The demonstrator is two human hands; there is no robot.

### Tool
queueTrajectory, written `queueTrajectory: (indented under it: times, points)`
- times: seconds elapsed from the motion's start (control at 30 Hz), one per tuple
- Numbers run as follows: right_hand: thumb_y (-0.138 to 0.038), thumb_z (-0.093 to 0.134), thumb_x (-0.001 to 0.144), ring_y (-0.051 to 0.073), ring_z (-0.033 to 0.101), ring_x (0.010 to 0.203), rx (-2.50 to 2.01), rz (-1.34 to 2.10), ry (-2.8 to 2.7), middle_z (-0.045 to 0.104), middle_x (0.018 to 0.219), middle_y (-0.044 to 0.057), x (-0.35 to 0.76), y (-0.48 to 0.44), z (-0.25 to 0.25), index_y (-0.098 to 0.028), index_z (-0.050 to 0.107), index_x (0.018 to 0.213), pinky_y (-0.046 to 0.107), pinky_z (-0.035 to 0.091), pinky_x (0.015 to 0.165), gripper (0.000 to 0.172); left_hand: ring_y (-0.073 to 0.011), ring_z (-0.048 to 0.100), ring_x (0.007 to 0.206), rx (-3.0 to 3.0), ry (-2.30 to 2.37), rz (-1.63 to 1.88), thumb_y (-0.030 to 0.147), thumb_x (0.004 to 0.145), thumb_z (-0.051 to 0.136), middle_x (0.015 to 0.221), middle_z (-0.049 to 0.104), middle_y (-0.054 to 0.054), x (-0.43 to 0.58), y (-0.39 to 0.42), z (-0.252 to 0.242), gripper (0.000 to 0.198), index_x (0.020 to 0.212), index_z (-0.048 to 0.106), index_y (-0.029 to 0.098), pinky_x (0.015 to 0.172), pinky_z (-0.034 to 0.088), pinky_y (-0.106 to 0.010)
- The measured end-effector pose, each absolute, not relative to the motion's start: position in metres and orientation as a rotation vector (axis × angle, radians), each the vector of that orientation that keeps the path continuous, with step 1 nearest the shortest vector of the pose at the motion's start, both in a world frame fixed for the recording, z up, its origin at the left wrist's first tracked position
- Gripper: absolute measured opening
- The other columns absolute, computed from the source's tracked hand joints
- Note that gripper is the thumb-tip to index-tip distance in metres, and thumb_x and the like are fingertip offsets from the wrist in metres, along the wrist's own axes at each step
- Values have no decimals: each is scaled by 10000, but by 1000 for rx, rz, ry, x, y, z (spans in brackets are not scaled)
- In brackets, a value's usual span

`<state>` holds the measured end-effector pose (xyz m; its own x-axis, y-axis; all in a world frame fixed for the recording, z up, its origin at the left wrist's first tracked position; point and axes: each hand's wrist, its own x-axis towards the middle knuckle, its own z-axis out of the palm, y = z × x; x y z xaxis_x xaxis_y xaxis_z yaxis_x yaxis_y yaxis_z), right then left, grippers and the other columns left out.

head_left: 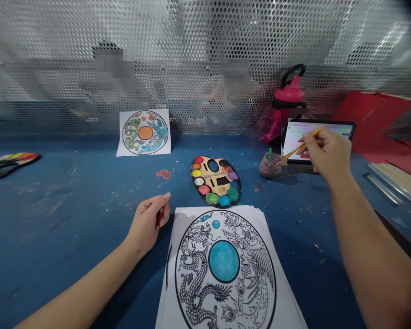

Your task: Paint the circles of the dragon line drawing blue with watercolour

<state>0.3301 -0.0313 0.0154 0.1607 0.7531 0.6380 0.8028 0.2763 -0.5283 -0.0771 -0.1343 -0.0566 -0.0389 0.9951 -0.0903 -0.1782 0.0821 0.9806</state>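
Observation:
My right hand grips a thin yellow paintbrush, its tip end pointing down-left toward a small jar of murky water with a green stick in it. Whether the tip touches the jar cannot be made out. On the table rests my left hand, fingers curled in, beside a stack of paper; what is inside the curl is hidden. The top sheet bears a line drawing of a dragon and a phoenix, its central circle painted teal. Just beyond it lies a paint palette with several colours.
A coloured version of the drawing leans against the perforated metal screen. Behind my right hand stand a tablet and a pink bottle. Red folders and metal strips lie right; a multicoloured item lies far left.

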Motion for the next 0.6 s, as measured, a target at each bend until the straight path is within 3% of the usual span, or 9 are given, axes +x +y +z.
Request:
queueTrajectory:
  times: [0.33, 0.6]
  points:
    - [-317, 517, 854, 117, 588, 441, -1481, -153, -1565, 627, 541, 23, 328, -33, 18, -165, 635, 794, 209, 433, 446, 202, -66, 280, 370, 997, 1152, 1258, 329, 862, 547, 374, 338, 48, -78, -134, -58, 456, 458, 415, 163, 417, 205, -234]
    - [-318, 516, 856, 130, 612, 482, -1479, -164, -1576, 628, 540, 21, 327, -34, 19, -167, 640, 803, 218, 451, 473, 202, -69, 284, 372, 1007, 1158, 1251, 329, 859, 546, 370, 336, 47, -78, -135, -57, 455, 454, 420, 166, 419, 215, -235]
